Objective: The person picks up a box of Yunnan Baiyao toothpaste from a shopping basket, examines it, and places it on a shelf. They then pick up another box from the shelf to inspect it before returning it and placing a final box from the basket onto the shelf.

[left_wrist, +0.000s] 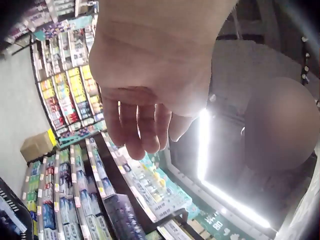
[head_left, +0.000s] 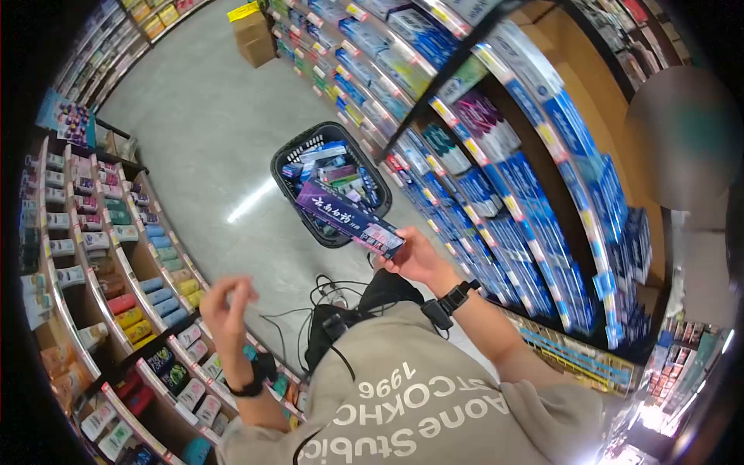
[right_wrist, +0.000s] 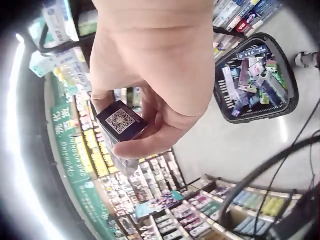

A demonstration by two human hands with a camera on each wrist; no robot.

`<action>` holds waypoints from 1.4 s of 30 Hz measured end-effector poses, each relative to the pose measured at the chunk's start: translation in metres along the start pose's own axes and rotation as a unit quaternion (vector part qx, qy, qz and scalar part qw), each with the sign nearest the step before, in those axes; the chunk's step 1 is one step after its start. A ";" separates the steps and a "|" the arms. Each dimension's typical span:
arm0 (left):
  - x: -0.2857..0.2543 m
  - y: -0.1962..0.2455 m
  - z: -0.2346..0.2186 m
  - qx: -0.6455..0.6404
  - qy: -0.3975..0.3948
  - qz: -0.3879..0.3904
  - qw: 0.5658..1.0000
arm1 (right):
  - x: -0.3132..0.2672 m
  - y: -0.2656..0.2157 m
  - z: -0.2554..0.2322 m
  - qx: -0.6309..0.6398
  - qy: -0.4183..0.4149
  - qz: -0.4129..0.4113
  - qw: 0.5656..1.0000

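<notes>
Right hand (head_left: 417, 257) gripping near end of purple box (head_left: 345, 215), long axis slanting forward-left toward black basket (head_left: 306, 142) beyond; left hand (head_left: 228, 310) hovering farther off, empty, fingers loosely bending.

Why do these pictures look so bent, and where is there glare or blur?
Head view: scene curves, likely a wide lens, with dark corners; the left hand looks smeared, and the floor shows a white streak.
Left wrist view: a strip light is blown out.
Right wrist view: glare down the left side, but the code on the box looks fairly sharp.
</notes>
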State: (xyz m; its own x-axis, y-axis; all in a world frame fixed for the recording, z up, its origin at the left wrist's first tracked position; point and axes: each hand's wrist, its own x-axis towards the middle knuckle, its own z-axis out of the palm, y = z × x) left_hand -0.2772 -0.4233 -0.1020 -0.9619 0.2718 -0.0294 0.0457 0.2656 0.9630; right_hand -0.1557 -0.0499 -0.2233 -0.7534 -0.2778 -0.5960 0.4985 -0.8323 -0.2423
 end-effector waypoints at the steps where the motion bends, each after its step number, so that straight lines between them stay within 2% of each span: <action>1: 0.004 0.005 0.007 -0.005 -0.018 0.001 1.000 | -0.020 0.012 -0.001 -0.016 -0.019 -0.010 1.000; 2: 0.011 0.012 0.013 -0.007 -0.035 0.010 0.999 | -0.034 0.021 -0.001 -0.032 -0.045 -0.024 0.998; 3: 0.014 0.019 0.022 -0.022 -0.067 0.026 0.997 | -0.055 0.031 0.011 -0.024 -0.021 -0.042 0.999; 5: 0.011 0.033 0.048 -0.054 -0.149 0.055 0.986 | -0.091 0.046 0.026 -0.045 -0.023 -0.061 0.997; 6: 0.006 0.038 0.060 -0.053 -0.180 0.064 0.980 | -0.112 0.052 0.023 -0.054 -0.017 -0.077 0.995; 7: 0.000 0.044 0.075 -0.056 -0.216 0.078 0.972 | -0.119 0.063 0.000 -0.052 -0.033 -0.095 0.994; 9: -0.010 0.042 0.115 -0.091 -0.299 0.105 0.944 | -0.151 0.078 -0.005 -0.049 -0.033 -0.141 0.988; 10: -0.022 0.045 0.132 -0.124 -0.322 0.104 0.933 | -0.168 0.088 -0.013 -0.033 -0.021 -0.162 0.986; 12: -0.045 0.054 0.158 -0.162 -0.339 0.063 0.925 | -0.206 0.098 -0.028 -0.090 -0.084 -0.205 0.971; 14: -0.068 0.064 0.180 -0.193 -0.357 0.089 0.909 | -0.244 0.117 -0.035 -0.126 0.004 -0.275 0.953; 16: -0.102 0.085 0.217 -0.222 -0.367 0.078 0.900 | -0.289 0.129 -0.042 -0.139 0.095 -0.342 0.925; 18: -0.130 0.087 0.253 -0.216 -0.379 0.102 0.894 | -0.329 0.146 -0.065 -0.134 0.102 -0.386 0.907; 20: -0.163 0.093 0.283 -0.222 -0.401 0.087 0.884 | -0.366 0.162 -0.088 -0.137 0.121 -0.430 0.884; 21: -0.180 0.103 0.296 -0.208 -0.417 0.080 0.881 | -0.390 0.169 -0.095 -0.132 0.123 -0.442 0.879; 24: -0.225 0.115 0.333 -0.184 -0.439 0.071 0.877 | -0.447 0.189 -0.115 -0.237 0.187 -0.461 0.835; 25: -0.239 0.120 0.342 -0.183 -0.453 0.057 0.870 | -0.463 0.193 -0.116 -0.229 0.206 -0.453 0.837; 27: -0.265 0.126 0.358 -0.184 -0.478 0.024 0.859 | -0.484 0.207 -0.129 -0.215 0.241 -0.466 0.824; 30: -0.297 0.144 0.388 -0.143 -0.574 -0.006 0.806 | -0.516 0.222 -0.139 -0.150 0.287 -0.506 0.799; 33: -0.309 0.159 0.406 -0.126 -0.594 0.029 0.794 | -0.522 0.225 -0.145 -0.099 0.304 -0.552 0.770; 35: -0.311 0.172 0.407 -0.102 -0.613 0.027 0.783 | -0.526 0.224 -0.150 -0.101 0.286 -0.562 0.769; 38: -0.313 0.186 0.408 -0.045 -0.583 0.136 0.800 | -0.533 0.220 -0.151 -0.107 0.268 -0.569 0.770; 42: -0.313 0.182 0.417 -0.083 -0.570 0.152 0.804 | -0.531 0.217 -0.154 -0.114 0.260 -0.563 0.776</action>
State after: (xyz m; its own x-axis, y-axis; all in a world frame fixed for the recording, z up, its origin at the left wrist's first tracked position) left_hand 0.1448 -0.0748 -0.0295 -0.0380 0.9962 0.0785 0.1048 -0.0742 0.9917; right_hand 0.4187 -0.0087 -0.0773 -0.5207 0.8448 -0.1229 -0.2428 -0.2846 -0.9274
